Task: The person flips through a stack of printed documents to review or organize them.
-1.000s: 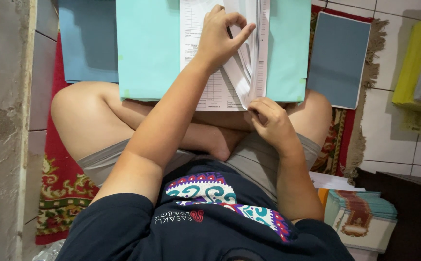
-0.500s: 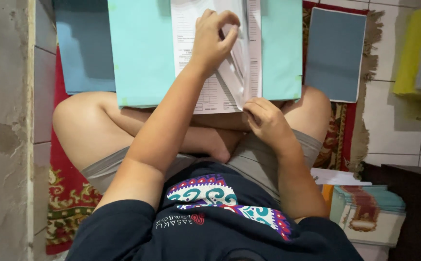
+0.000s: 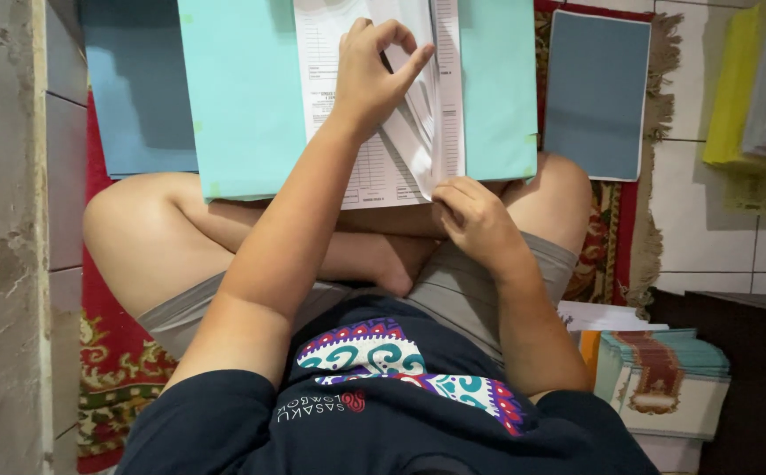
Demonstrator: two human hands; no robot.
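Observation:
An open light-teal folder [image 3: 242, 97] rests on my crossed legs, with a stack of printed white sheets [image 3: 374, 167] inside. My left hand [image 3: 372, 77] reaches to the stack's upper part and pinches several sheets between thumb and fingers, lifting and curling them. My right hand [image 3: 475, 220] grips the lower right corner of the same lifted sheets at the folder's near edge. The sheets fan out between the two hands.
A blue folder [image 3: 136, 97] lies at the far left and a blue-grey booklet [image 3: 596, 92] at the right on a red patterned rug [image 3: 106, 369]. Yellow folders [image 3: 739, 97] lie far right. A stack of booklets [image 3: 664, 378] sits by my right hip. A concrete wall [image 3: 0, 237] runs along the left.
The view has drifted slightly, so the folder sits a little further left. My left hand keeps its pinch on the sheets, its index finger now stretched out; the right hand stays at the lower corner.

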